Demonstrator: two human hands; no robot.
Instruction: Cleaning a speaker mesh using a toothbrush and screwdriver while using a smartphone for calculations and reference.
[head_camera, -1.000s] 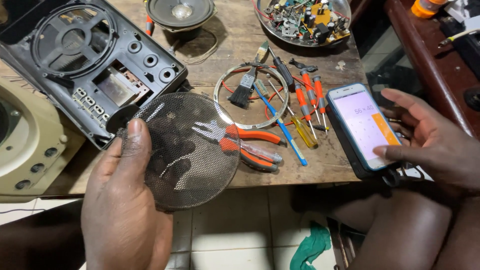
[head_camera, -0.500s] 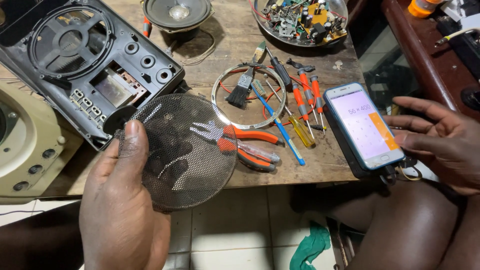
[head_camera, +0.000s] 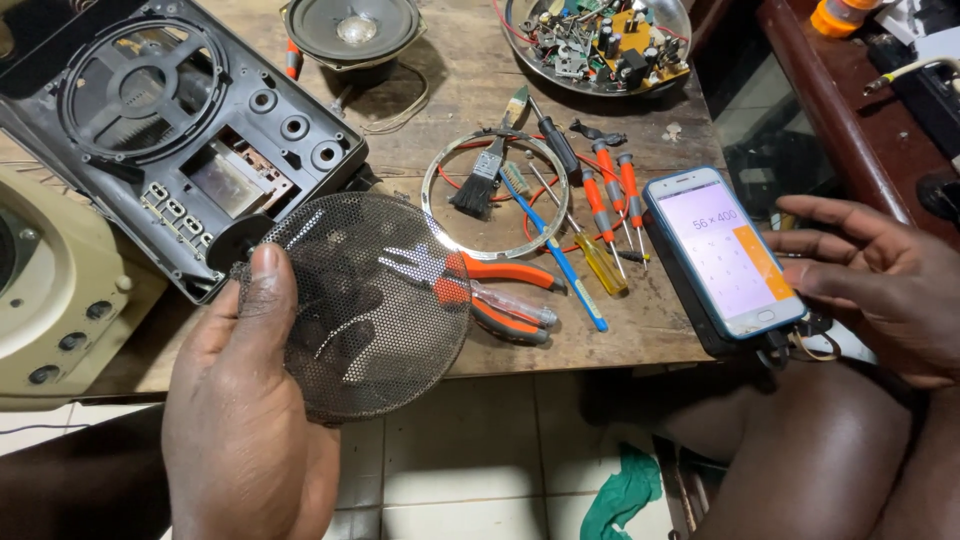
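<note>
Head view, only cam. Left hand (head_camera: 240, 420) grasping round black mesh grille (head_camera: 365, 300), thumb pressed on its upper-left rim, fingers hidden underneath; grille held tilted over front edge of wooden worktop (head_camera: 640, 330), detached from any housing. Right hand (head_camera: 880, 285) unclenched, fingers spread just beside smartphone (head_camera: 725, 250), fingertips near its right edge; contact w/ screen not confirmed. Phone resting at worktop's right edge, calculator screen lit.

Black speaker housing (head_camera: 170, 130) lying opened at upper left, driver opening vacant. Loose speaker driver (head_camera: 350, 30) apart from it at top centre. Chrome trim ring (head_camera: 495, 195) flat on worktop w/ small brush (head_camera: 485, 165) lying across it. Orange-handled pliers (head_camera: 500, 285) partly beneath grille. Several screwdrivers (head_camera: 600, 215) beside ring. Metal bowl (head_camera: 595, 45) w/ circuit scraps at top right. Cream-coloured casing (head_camera: 50, 290) at far left.

Status, judged: strip-down appears done — grille, ring, driver all out. Refit not started; no fasteners seen in place.
</note>
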